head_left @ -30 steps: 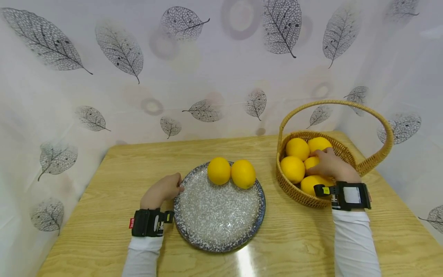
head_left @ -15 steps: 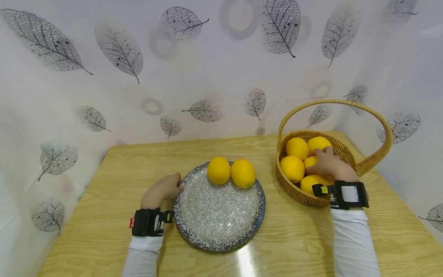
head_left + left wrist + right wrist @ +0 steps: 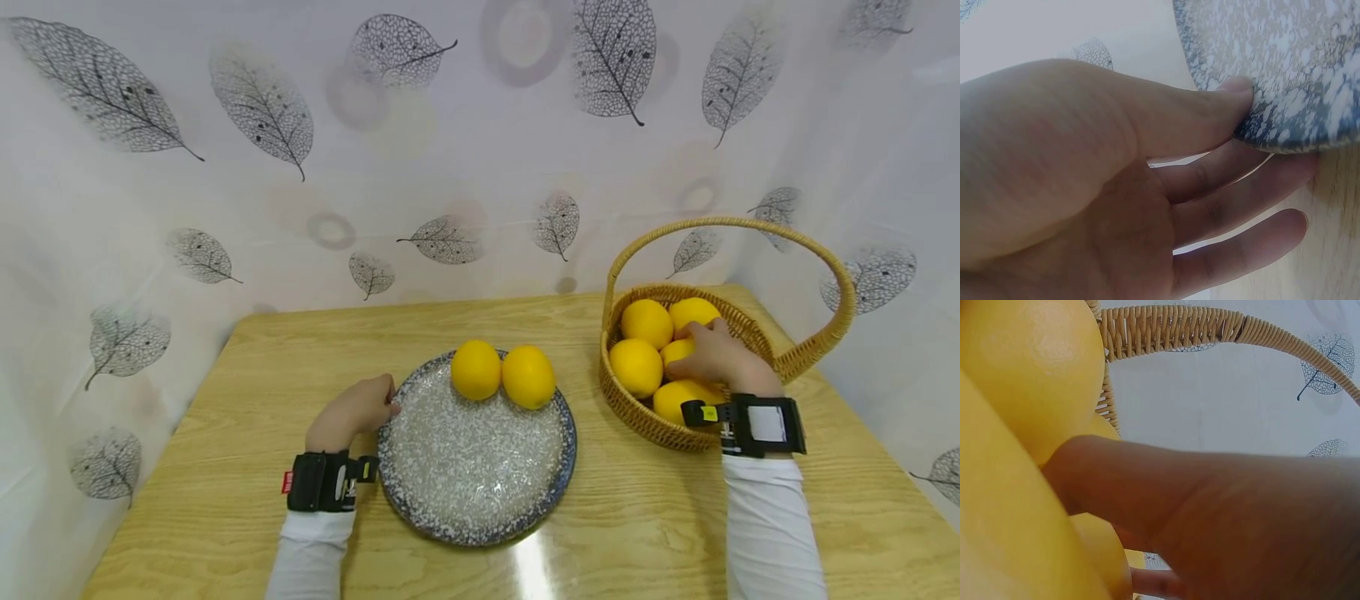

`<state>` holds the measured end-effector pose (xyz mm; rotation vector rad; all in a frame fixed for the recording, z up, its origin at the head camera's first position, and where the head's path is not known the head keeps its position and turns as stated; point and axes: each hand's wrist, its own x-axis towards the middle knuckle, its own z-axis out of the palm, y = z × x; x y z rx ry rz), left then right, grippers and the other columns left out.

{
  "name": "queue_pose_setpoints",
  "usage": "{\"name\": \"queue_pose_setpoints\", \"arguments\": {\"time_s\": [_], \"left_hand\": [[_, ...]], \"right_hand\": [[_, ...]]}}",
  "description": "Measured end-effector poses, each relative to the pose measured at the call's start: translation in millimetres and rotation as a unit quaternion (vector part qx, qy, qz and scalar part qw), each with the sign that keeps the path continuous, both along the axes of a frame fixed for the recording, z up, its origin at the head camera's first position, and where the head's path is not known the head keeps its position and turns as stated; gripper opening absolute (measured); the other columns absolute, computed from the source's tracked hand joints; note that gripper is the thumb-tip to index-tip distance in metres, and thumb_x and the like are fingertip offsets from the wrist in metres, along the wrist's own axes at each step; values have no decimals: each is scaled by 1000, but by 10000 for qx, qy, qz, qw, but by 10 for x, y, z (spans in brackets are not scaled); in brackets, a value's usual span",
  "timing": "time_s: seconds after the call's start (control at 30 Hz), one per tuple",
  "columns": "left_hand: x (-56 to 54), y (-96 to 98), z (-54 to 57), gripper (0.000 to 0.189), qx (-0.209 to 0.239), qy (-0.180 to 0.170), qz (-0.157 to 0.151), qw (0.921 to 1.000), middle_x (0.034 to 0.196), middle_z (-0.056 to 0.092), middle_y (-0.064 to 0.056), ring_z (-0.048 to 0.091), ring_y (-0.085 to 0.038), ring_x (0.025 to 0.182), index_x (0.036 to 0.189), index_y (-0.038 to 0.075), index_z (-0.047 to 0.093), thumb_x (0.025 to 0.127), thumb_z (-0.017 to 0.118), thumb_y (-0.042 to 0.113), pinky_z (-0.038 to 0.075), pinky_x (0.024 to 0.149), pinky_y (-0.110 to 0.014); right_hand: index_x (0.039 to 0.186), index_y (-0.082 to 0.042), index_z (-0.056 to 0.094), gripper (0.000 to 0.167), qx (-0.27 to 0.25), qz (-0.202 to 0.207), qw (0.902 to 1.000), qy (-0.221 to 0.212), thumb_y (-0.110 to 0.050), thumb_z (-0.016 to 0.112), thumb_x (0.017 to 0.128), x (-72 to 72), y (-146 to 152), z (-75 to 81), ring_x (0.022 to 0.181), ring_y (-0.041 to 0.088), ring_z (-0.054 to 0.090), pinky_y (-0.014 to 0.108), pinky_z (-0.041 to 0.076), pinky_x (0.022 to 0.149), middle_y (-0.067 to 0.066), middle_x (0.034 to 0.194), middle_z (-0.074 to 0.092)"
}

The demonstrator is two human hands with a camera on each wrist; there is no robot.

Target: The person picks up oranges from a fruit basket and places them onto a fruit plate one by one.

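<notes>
A round grey speckled plate with a dark blue rim lies on the table. My left hand pinches its left edge; in the left wrist view the thumb is over the rim and fingers are under it. Two yellow-orange oranges sit side by side at the plate's back. At the right, my right hand reaches into a wicker basket and grips an orange among several others. In the right wrist view the thumb lies against that orange, and neighbouring fruit hides part of it.
The basket's tall arched handle rises over the right forearm's far side. Several oranges crowd round the right hand. Behind the wooden table hangs a pale leaf-print cloth.
</notes>
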<state>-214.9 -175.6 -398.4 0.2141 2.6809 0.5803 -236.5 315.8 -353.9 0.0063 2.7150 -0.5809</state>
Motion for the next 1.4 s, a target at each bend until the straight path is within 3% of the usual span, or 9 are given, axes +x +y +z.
{"name": "queue_pose_setpoints", "arguments": {"time_s": [0.2, 0.5, 0.83, 1.4], "left_hand": [[1, -2, 14, 14, -8, 1, -14, 10000, 99, 67, -16, 58, -24, 84, 106, -1, 58, 100, 60, 12, 51, 75, -40], [-5, -3, 22, 14, -14, -23, -14, 10000, 100, 67, -17, 58, -24, 85, 106, -1, 58, 100, 60, 12, 51, 76, -40], [8, 6, 13, 14, -48, -7, -3, 10000, 98, 67, -16, 57, -24, 84, 105, -1, 58, 100, 60, 12, 51, 76, -40], [-1, 6, -1, 14, -7, 25, 35, 10000, 97, 67, -15, 57, -24, 83, 106, -1, 58, 100, 60, 11, 50, 74, -39]], "right_hand": [[148, 12, 32, 86, 84, -99, 9998, 148, -35, 69, 86, 20, 6, 22, 111, 51, 46, 64, 46, 92, 43, 137, 24], [146, 9, 36, 79, 133, -182, 9988, 442, -40, 66, 92, 22, 40, 61, 111, 54, 46, 61, 45, 87, 47, 140, 21], [148, 8, 33, 79, 3, -373, 9971, 658, -41, 65, 94, 41, 15, 122, 117, 57, 42, 71, 40, 98, 49, 143, 19], [149, 7, 33, 80, -126, -505, 9948, 881, -43, 64, 95, 44, -69, 176, 115, 55, 45, 70, 42, 97, 46, 143, 21]]}}
